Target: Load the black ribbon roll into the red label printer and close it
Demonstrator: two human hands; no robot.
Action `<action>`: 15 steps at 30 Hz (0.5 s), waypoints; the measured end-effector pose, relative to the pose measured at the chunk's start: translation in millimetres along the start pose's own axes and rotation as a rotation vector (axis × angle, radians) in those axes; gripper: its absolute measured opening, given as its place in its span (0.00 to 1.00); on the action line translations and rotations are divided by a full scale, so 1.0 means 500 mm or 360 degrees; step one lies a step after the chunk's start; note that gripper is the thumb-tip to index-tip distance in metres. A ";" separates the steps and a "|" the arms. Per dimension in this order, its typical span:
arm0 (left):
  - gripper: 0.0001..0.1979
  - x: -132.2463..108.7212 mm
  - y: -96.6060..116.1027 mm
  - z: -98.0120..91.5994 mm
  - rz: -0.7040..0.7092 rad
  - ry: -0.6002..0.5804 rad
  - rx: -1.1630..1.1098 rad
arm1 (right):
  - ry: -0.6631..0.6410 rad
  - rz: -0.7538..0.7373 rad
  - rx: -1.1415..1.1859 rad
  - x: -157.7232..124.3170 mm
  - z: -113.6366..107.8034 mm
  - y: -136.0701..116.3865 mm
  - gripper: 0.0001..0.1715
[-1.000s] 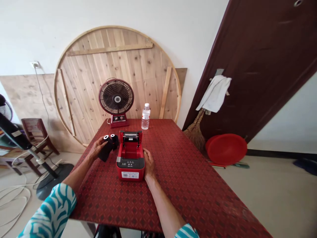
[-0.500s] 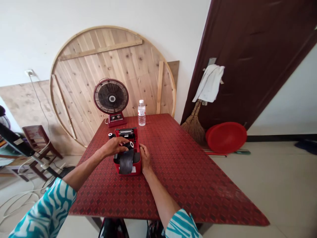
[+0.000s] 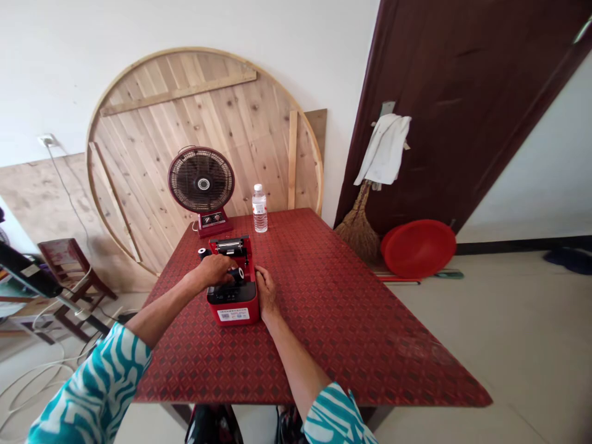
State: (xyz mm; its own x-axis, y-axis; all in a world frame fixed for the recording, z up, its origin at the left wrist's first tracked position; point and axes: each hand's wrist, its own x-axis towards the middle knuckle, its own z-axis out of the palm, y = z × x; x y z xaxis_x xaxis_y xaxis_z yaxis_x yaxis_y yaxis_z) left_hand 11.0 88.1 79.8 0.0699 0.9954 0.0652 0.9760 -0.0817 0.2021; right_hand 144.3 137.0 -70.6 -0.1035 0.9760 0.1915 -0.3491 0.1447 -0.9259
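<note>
A red and black label printer (image 3: 253, 308) stands on the table with its lid raised, a white sticker across its front. My left hand (image 3: 216, 269) reaches over its open compartment from the left, fingers closed on a black ribbon roll (image 3: 239, 274) with a white core end. Part of the roll lies hidden under the fingers. Against the printer's right side rests my right hand (image 3: 267, 292), its fingers stretched along the casing and its thumb hard to see. A second small dark roll (image 3: 202, 253) with a white core stands behind my left hand, beside the printer.
The red patterned table (image 3: 333, 333) carries a dark red fan (image 3: 202, 184) and a plastic water bottle (image 3: 259, 213) at its far end. Behind leans a round wooden board (image 3: 272, 123). Right of the table are a straw broom (image 3: 358, 231) and a red basin (image 3: 419, 250).
The black ribbon strip that hung over the printer's front is out of sight, leaving the front sticker exposed. The roll in my left hand sits at the compartment; my right hand stays against the printer's side.
</note>
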 end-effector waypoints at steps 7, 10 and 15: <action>0.05 0.037 0.008 0.047 0.0069 -0.0182 0.0215 | 0.0019 -0.0017 0.0021 0.000 0.000 0.004 0.19; 0.06 0.050 0.004 0.034 0.0121 -0.0298 0.0157 | 0.0016 -0.0020 0.0007 -0.001 0.000 0.001 0.18; 0.08 -0.004 -0.011 -0.004 0.0215 -0.0303 -0.0435 | -0.0011 -0.0011 -0.0024 0.001 -0.001 -0.002 0.19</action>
State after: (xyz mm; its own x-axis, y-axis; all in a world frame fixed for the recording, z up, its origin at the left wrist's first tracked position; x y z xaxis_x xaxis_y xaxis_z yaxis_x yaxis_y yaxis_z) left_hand 5.1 86.7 80.5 0.2570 0.9639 -0.0688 0.8658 -0.1981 0.4595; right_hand 144.9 137.5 -69.9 -0.1076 0.9739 0.2001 -0.3355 0.1539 -0.9294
